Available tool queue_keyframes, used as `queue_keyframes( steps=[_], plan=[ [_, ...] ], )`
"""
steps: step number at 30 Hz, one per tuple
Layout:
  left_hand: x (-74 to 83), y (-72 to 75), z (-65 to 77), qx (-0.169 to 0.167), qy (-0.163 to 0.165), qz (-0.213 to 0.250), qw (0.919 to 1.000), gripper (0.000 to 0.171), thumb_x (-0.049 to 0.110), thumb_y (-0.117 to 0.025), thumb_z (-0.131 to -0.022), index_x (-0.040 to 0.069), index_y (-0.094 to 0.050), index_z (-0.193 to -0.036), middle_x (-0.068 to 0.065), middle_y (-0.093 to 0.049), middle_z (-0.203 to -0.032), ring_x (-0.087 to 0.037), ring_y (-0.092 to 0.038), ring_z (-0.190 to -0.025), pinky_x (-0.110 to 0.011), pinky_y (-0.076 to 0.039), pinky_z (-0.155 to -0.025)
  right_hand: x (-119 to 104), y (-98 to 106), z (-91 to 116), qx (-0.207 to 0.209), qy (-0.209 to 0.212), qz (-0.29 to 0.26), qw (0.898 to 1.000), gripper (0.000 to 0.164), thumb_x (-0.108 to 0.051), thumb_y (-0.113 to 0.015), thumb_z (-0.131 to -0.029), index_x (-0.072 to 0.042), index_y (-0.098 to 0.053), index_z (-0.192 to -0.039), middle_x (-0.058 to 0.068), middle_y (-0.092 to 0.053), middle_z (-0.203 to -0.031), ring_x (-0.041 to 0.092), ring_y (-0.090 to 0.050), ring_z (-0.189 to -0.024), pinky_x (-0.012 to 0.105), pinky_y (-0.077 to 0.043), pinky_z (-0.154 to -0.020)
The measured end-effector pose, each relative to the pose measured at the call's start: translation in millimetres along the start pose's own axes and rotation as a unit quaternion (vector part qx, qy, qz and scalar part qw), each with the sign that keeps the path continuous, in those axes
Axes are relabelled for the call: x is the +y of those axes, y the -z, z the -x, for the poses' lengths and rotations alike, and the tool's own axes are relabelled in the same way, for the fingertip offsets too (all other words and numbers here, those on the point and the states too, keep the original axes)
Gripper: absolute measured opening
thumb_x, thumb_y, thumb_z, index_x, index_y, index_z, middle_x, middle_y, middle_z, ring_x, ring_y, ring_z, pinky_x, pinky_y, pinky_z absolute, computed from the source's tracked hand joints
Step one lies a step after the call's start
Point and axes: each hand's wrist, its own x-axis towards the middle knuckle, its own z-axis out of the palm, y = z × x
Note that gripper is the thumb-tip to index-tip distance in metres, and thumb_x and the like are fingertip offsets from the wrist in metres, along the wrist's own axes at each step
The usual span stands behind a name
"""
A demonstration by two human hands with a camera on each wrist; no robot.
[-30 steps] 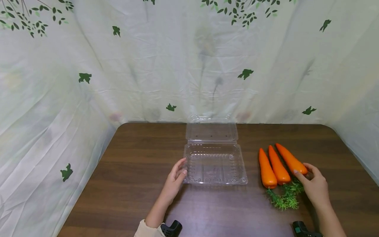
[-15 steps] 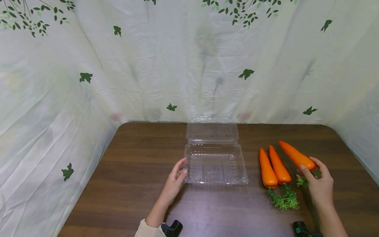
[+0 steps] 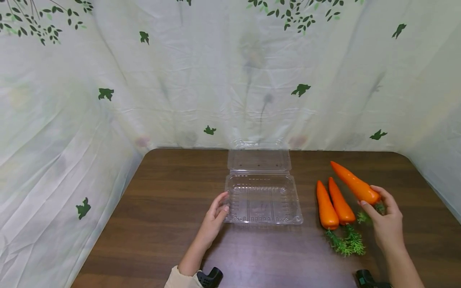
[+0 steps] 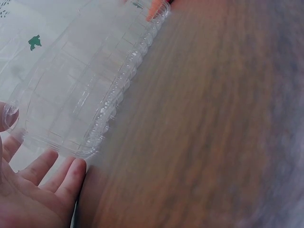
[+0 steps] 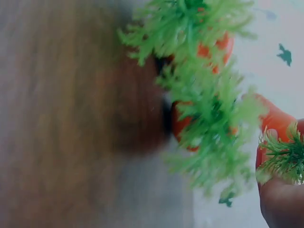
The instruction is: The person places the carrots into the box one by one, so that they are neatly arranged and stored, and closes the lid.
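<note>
My right hand (image 3: 388,224) now has its orange carrot (image 3: 354,184) higher in my head view than a second ago, parted from the other two carrots (image 3: 327,210); its leafy green top (image 5: 287,157), then mingled with theirs, shows separately.

Smooth glossy carrots (image 3: 340,202), shiny plastic container (image 3: 263,201)

Carrots (image 3: 341,205) blaze orange, fronds (image 3: 346,243) green, the container (image 3: 261,206) gleams clear, the counter (image 3: 162,196) runs wood-grained brown, dark-green leaves (image 3: 301,90) speckle the whitish curtain (image 3: 216,80)!
</note>
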Motion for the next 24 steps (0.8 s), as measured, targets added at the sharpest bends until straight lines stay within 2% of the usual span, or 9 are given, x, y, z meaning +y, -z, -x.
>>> queue_keyframes(
  steps=[4, 9, 15, 20, 24],
  plan=[
    [-0.5, 0.1, 0.0, -0.002, -0.002, -0.001, 1.0000, 0.045, 0.003, -0.043, -0.094, -0.001, -0.029, -0.136, -0.025, -0.030, -0.136, -0.040, -0.037, -0.118, -0.028, -0.036, -0.089, 0.2, -3.1, -2.0, -0.016, 0.015, 0.031, 0.999, 0.042, 0.006, -0.056, -0.084, 0.002, -0.047, -0.125, 0.005, -0.049, -0.113, 0.008, -0.052, -0.095, 0.014, -0.045, -0.071],
    [-0.4, 0.1, 0.3, -0.002, -0.003, -0.001, 1.0000, 0.044, 0.003, -0.043, -0.094, -0.001, -0.029, -0.136, -0.026, -0.030, -0.136, -0.041, -0.037, -0.118, -0.031, -0.036, -0.090, -9.3, -15.5, -3.0, -0.050, 0.033, 0.034, 0.998, 0.034, -0.002, -0.049, -0.090, 0.006, -0.047, -0.123, 0.006, -0.049, -0.111, 0.011, -0.054, -0.092, 0.015, -0.042, -0.075],
    [0.5, -0.4, 0.2, 0.002, -0.002, -0.001, 1.0000, 0.044, 0.002, -0.042, -0.094, 0.000, -0.030, -0.136, -0.025, -0.030, -0.136, -0.040, -0.037, -0.118, -0.041, -0.034, -0.092, -23.9, -36.3, -2.7, -0.094, 0.044, 0.045, 0.994, 0.032, 0.004, -0.045, -0.091, 0.005, -0.049, -0.122, 0.005, -0.051, -0.116, 0.011, -0.049, -0.095, 0.014, -0.043, -0.075],
    [0.6, -0.5, 0.4, 0.002, -0.005, 0.000, 1.0000, 0.044, 0.001, -0.042, -0.094, -0.001, -0.030, -0.136, -0.025, -0.031, -0.136, -0.041, -0.037, -0.118, -0.046, -0.033, -0.092, -25.4, -50.5, -5.3, -0.122, 0.038, 0.048, 0.991, 0.034, 0.005, -0.046, -0.090, 0.006, -0.045, -0.124, 0.002, -0.053, -0.119, 0.014, -0.047, -0.100, 0.016, -0.045, -0.075],
    [0.6, -0.6, 0.6, 0.003, -0.005, -0.002, 1.0000, 0.044, 0.002, -0.043, -0.094, -0.001, -0.030, -0.136, -0.024, -0.031, -0.136, -0.041, -0.037, -0.118, -0.046, -0.033, -0.092, -23.9, -60.9, -7.6, -0.146, 0.029, 0.084, 0.985, 0.035, 0.000, -0.048, -0.091, 0.002, -0.045, -0.125, 0.001, -0.051, -0.121, 0.014, -0.048, -0.099, 0.016, -0.046, -0.072]
  ],
)
